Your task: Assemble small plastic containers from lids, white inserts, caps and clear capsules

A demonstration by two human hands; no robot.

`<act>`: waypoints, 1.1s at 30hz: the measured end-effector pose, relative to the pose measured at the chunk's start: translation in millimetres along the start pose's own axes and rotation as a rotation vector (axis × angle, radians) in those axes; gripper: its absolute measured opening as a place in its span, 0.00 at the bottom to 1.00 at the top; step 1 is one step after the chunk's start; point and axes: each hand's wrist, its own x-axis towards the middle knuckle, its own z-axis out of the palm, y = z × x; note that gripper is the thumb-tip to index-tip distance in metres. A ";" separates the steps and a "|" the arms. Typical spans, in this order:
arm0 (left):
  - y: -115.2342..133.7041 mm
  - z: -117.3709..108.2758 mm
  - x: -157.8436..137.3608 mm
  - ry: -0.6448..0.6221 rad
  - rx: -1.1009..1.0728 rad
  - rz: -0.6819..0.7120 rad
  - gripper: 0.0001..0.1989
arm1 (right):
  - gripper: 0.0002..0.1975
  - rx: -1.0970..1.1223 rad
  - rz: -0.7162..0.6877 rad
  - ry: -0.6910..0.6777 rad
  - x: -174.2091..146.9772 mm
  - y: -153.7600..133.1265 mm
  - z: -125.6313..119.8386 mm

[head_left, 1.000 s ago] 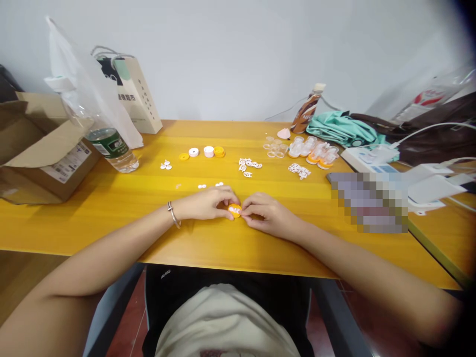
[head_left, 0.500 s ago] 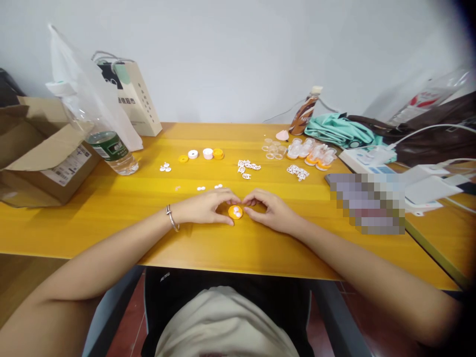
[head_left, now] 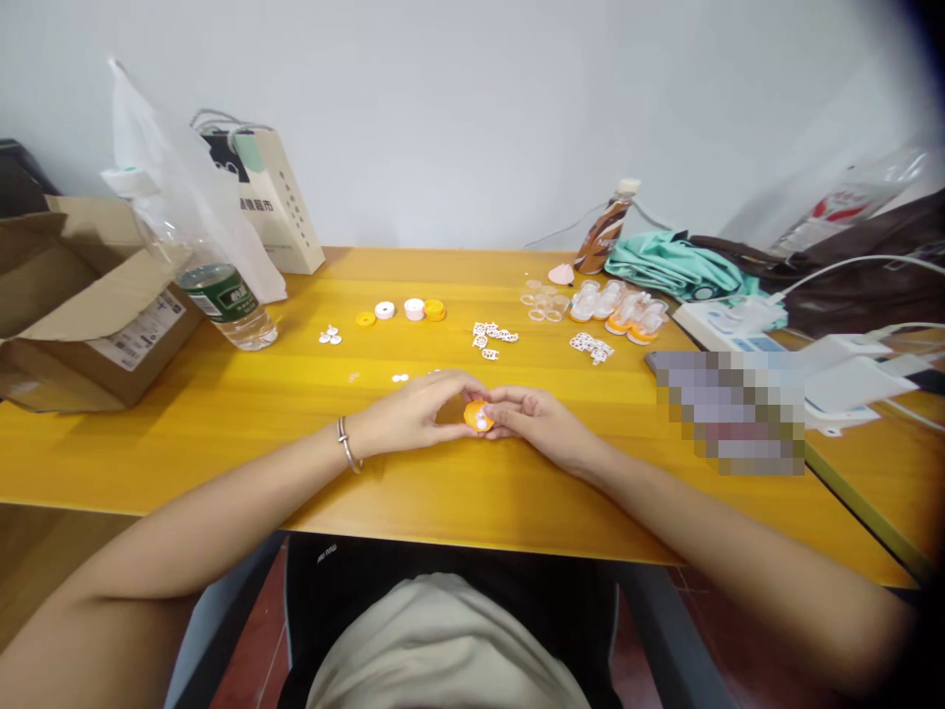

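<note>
A small round orange piece [head_left: 473, 420] with pale parts in its middle is between my two hands. My left hand [head_left: 424, 414] grips its edge between thumb and fingers. My right hand [head_left: 535, 421] has its thumb and fingertips closed on the right side of the same piece. Behind my hands lie white discs [head_left: 400, 378] and tiny pale pieces [head_left: 352, 377]. Farther back are white openwork parts [head_left: 493, 338], an orange round cap [head_left: 435, 310], a pale round cap [head_left: 414, 309] and white stemmed pieces [head_left: 331, 336].
At the left stand an open cardboard box [head_left: 140, 325], a water bottle [head_left: 225, 300] and a paper bag [head_left: 277, 202]. Clear rings [head_left: 546, 313], clear-topped orange pieces [head_left: 639, 315], a brown bottle [head_left: 605, 231], green cloth [head_left: 671, 264] and a power strip [head_left: 720, 330] are at the right.
My fingers have closed onto the orange piece, which earlier sat between my open hands. It has shifted slightly right and appears tilted. My right thumb now reaches over its edge.
</note>
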 end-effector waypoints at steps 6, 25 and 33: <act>1.8 9.4 3.8 0.196 0.099 -0.014 0.10 | 0.09 0.260 0.037 0.208 2.3 1.8 6.6; 6.8 18.1 8.8 0.272 0.240 -0.213 0.08 | 0.14 0.238 -0.091 0.362 4.4 8.9 18.5; 1.0 18.4 9.3 0.237 0.273 -0.244 0.10 | 0.14 0.233 -0.087 0.329 4.3 9.4 20.1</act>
